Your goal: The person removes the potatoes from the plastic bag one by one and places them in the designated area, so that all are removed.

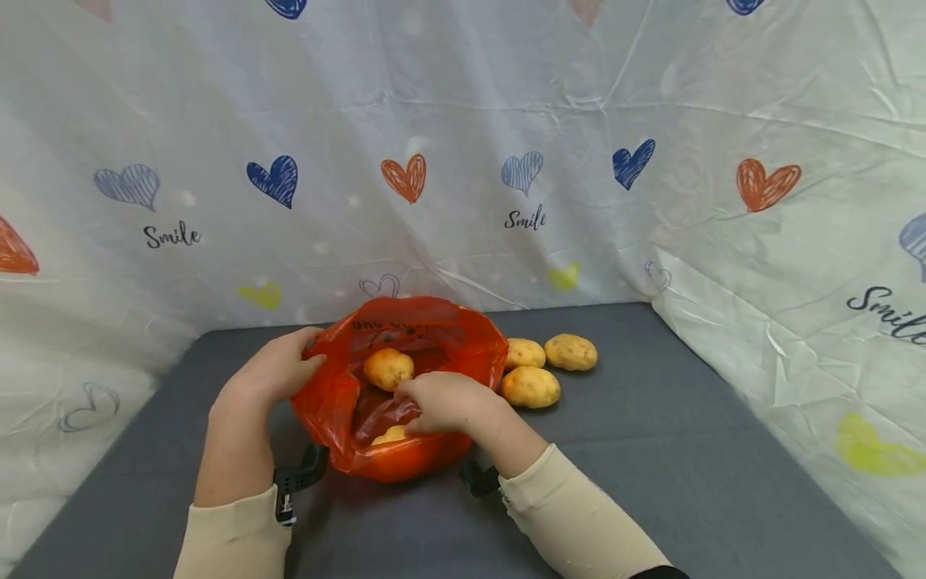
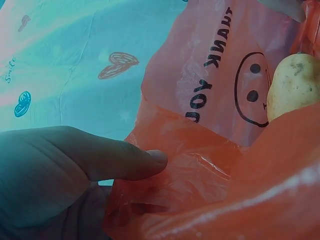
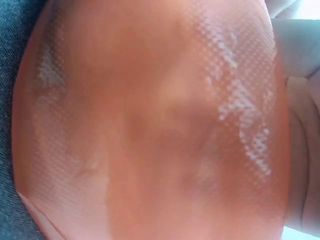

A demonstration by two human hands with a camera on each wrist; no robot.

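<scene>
A red plastic bag (image 1: 405, 462) lies on the dark table with its mouth spread wide. My left hand (image 1: 278, 370) grips the left rim, its thumb (image 2: 142, 162) pressed over the film. Inside the bag sits a potato (image 1: 389, 369), and part of a lower potato (image 1: 393, 435) shows near the front rim. My right hand (image 1: 448, 402) reaches into the mouth from the right, fingers loosely apart between the two potatoes, with no potato visible in its grasp. Its other fingers are hidden. In the right wrist view the bag's wall (image 3: 160, 125) covers most of the picture.
Right of the bag lie three potatoes: one partly behind the bag (image 1: 524, 354), a farther potato (image 1: 571, 352) and a nearer potato (image 1: 531, 388). The dark table (image 1: 651, 450) ends at a white curtain (image 1: 463, 80) printed with hearts, which also hangs along both sides.
</scene>
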